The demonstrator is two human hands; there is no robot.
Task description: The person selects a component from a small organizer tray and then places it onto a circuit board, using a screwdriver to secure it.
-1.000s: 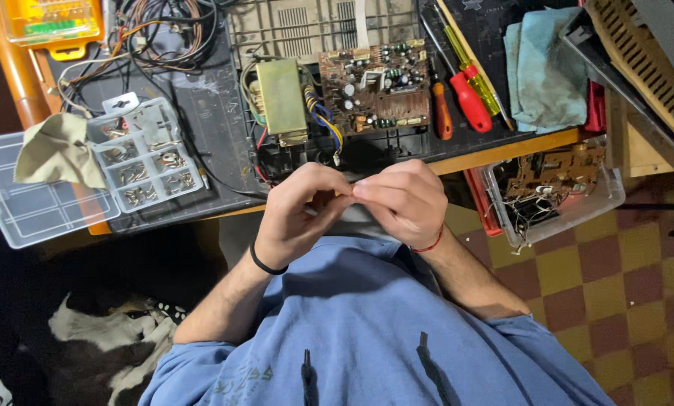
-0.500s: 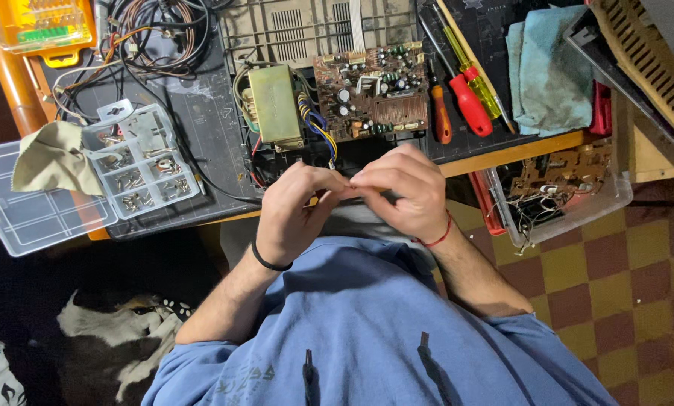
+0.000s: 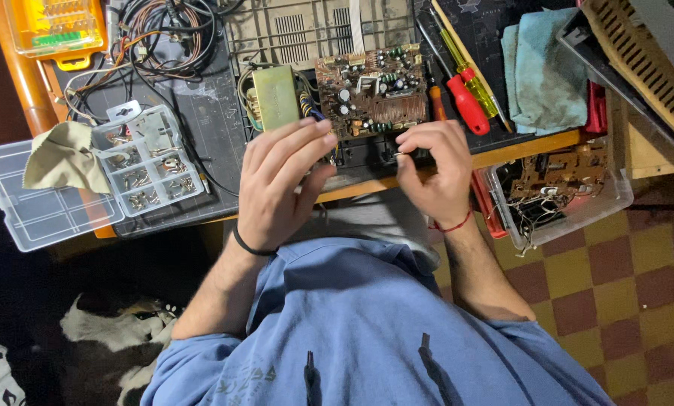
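Across the dark tabletop (image 3: 201, 113), largest first: a grey metal chassis grille (image 3: 307, 26) at the far edge, then a clear plastic tub (image 3: 615, 199) off the right corner with a second brown board and loose wires inside. At the left, a clear compartment box (image 3: 145, 162) full of small metal parts, lid (image 3: 28, 210) flung open, beige cloth (image 3: 62, 154) draped over the hinge. In the far left corner, a flat orange case (image 3: 51, 26) with a green strip inside; no label clear enough to tell. At the far right, a crumpled blue cloth (image 3: 544, 71).

In the middle, just beyond both hands: the brown circuit board (image 3: 371, 90), with a boxy olive transformer (image 3: 275, 96) touching its left side.

Left hand (image 3: 280, 188): open, fingers stretched out flat, holding nothing, fingertips near the coloured wires (image 3: 311, 113) between transformer and board. Right hand (image 3: 435, 169): curled closed at the board's near edge, fingertips pinched together; too small to tell what, if anything, sits between them.

For good work here, as a judgement: brace both wrists on the tabletop edge, grip lightly, avoid tugging those wires, and steady the board with the free hand.

Within reach to the right of the board: a red-handled screwdriver (image 3: 466, 101) and a slimmer yellow one (image 3: 469, 68).
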